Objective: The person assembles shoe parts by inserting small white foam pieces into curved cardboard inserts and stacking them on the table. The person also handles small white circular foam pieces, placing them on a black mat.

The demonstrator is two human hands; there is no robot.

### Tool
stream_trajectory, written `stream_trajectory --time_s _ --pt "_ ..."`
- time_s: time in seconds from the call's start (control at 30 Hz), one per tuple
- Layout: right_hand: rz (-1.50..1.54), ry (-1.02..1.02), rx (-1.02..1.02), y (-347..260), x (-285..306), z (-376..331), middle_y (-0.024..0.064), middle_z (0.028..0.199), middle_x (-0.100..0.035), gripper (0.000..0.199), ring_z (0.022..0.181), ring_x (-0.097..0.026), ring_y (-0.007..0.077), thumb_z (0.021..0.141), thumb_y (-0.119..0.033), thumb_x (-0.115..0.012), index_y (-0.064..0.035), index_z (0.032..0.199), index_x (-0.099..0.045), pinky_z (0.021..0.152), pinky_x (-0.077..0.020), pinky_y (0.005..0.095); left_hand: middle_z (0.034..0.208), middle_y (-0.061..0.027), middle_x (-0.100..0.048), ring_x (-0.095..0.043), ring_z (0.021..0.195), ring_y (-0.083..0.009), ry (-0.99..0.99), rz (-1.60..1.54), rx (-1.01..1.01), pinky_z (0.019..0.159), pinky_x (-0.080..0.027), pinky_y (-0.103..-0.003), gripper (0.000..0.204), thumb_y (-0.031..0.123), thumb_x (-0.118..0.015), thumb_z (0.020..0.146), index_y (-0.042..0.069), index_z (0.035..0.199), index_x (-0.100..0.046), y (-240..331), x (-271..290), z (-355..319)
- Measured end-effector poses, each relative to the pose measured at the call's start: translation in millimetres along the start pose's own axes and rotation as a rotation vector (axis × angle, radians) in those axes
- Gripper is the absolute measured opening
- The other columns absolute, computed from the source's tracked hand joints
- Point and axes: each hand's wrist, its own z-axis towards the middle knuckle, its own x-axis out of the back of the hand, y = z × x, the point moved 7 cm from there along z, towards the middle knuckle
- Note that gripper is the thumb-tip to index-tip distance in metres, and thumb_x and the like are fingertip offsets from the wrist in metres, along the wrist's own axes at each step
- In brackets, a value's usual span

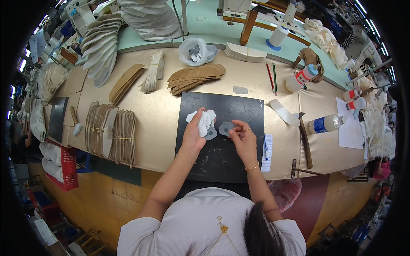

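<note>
My left hand [195, 131] is closed around a bunch of small white rounded pieces [206, 121], stacked and overlapping. A grey rounded piece with a darker round spot [211, 133] shows at the bunch's lower right edge, next to my fingers. To its right, my right hand [243, 138] pinches similar grey translucent pieces [226, 128] between thumb and fingers; how many is hard to make out. Both hands are over a black mat [218, 164] on the table, a short gap apart.
Bundles of brown cut pieces [196, 78] lie beyond the mat and on the left [111, 134]. A plastic bag of small pieces [196, 52] stands at the back. On the right are a hammer [305, 143], a glue bottle [326, 124], a curved white piece [284, 112] and two pencils [272, 79].
</note>
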Motion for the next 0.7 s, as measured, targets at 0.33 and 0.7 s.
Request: stream_trajectory --time_s 0.33,0.7 --pt "-0.027 -0.102 0.043 -10.3 -32.0 -5.1 0.0094 0.091 -0.063 0.052 0.073 -0.062 0.0118 0.084 -0.016 -0.074 -0.0014 0.127 -0.046 0.065 -0.05 0.0243 0.115 -0.0164 -0.06 -0.061 0.107 -0.0287 -0.092 -0.076 0.027 0.091 -0.053 -0.041 0.026 0.02 -0.056 0.097 0.003 0.116 -0.05 -2.0 -7.2 -5.4" --pt "-0.108 -0.277 0.202 -54.2 -5.3 -2.4 0.0032 0.087 -0.063 0.018 0.078 -0.061 0.0106 0.081 -0.003 -0.073 -0.0022 0.097 -0.065 0.071 -0.0483 0.0218 0.114 -0.0144 -0.062 -0.065 0.102 -0.024 -0.17 -0.234 0.314 0.085 -0.058 -0.032 0.028 0.019 -0.055 0.097 0.007 0.122 -0.05 -5.4 -8.2 -23.4"
